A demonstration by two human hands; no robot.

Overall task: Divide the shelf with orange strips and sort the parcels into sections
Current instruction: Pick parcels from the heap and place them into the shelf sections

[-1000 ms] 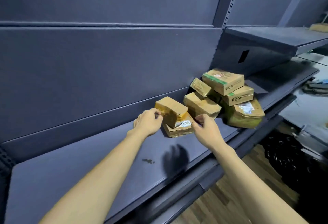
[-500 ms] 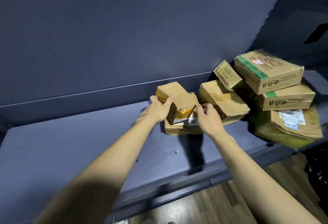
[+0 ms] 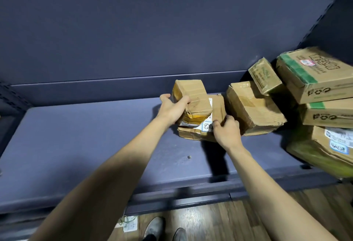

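On the dark grey shelf a small taped cardboard parcel lies tilted on top of a flat parcel with a white label. My left hand grips the small parcel's left side, fingers curled over its near corner. My right hand grips the flat parcel's front right edge. To the right sit a crumpled brown parcel, a small green-printed box and a stack of larger boxes. No orange strips are in view.
A yellow-green wrapped parcel sits at the shelf's right front under the stack. The shelf's back wall rises behind. A small crumb lies on the shelf. Below are wooden floor, my shoes and a power strip.
The view has moved closer and swung down. My left hand has closed round the small parcel's side, and my right hand has settled on the flat parcel's front edge.
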